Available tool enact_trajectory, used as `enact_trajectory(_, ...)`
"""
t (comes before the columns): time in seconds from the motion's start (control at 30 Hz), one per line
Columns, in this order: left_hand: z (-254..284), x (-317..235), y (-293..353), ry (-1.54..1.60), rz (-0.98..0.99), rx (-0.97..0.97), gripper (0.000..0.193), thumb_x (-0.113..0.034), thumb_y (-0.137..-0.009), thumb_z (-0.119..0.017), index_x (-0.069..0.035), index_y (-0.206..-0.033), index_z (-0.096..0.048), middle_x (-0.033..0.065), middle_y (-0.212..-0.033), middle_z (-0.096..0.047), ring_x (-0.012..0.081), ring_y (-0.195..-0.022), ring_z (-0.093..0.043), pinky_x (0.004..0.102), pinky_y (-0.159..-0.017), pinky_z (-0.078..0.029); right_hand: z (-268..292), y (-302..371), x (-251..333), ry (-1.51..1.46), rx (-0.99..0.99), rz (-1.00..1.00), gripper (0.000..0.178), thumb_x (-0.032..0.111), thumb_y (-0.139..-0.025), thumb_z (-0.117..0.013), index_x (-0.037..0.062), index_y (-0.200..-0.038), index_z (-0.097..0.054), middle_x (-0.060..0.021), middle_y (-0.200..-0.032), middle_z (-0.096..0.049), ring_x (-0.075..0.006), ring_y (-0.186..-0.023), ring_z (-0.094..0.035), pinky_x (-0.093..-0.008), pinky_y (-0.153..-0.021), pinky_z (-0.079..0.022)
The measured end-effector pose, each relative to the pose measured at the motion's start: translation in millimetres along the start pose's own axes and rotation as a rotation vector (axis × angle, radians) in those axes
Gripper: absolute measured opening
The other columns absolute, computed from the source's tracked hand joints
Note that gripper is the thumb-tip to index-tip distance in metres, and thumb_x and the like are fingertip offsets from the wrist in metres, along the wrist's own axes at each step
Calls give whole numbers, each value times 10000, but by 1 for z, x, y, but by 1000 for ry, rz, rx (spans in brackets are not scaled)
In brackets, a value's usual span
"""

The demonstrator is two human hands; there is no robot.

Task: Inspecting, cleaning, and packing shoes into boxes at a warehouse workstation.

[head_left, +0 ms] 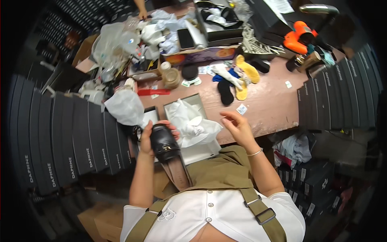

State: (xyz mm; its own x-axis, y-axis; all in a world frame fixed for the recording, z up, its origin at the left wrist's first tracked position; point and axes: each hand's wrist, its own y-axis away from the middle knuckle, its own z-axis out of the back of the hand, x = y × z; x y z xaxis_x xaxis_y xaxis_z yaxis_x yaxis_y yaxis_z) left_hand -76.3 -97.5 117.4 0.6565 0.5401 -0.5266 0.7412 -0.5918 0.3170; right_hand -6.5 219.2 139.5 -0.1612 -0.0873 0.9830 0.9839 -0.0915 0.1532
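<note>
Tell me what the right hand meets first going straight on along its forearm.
Likely the nearest white label on the table, then the black pad, though the right hand may pass above both; depth is unclear.

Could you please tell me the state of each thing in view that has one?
Black loafer: gripped, toe pointing away from the body
Left hand: closed around the loafer
Right hand: open, apparently empty
Near shoe box: open
White tissue: crumpled, spilling over the box's edge
Orange tool: cannot tell whether on
Far black box: open
</note>
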Motion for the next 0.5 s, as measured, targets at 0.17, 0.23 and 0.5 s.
enact_trajectory(0.17, -15, 51, 50, 152, -81, -242, 773, -640, -915, -366, -18, -1374, -373, 235, -1254, -530, 401, -1115, -567, 530, -884, -513, -31, -24, -35, 592, 111, 420, 288, 107, -813, -675, 62, -1096, -653, -129, -1090, -601, -254, -931, -607, -344, -751, -499)
enact_trajectory(0.23, -33, 63, 72, 294, -24, -251, 751, -628, -925, -354, -14, -1355, -398, 205, -1229, -550, 405, -1120, -559, 553, -860, -517, -53, -43, -50, 862, 160, 641, 309, 114, -766, -700, 74, -1070, -664, -155, -1051, -603, -332, -914, -593, -388, -752, -492)
enact_trajectory(0.5, -3, 70, 76, 584, 3, -435, 680, -595, -919, -403, 12, -1191, -546, 194, -1076, -623, 388, -1004, -611, 521, -859, -508, -65, -28, -2, 489, -53, 513, 295, -66, -745, -642, 72, -1002, -685, -132, -846, -606, -289, -767, -610, -351, -676, -508)
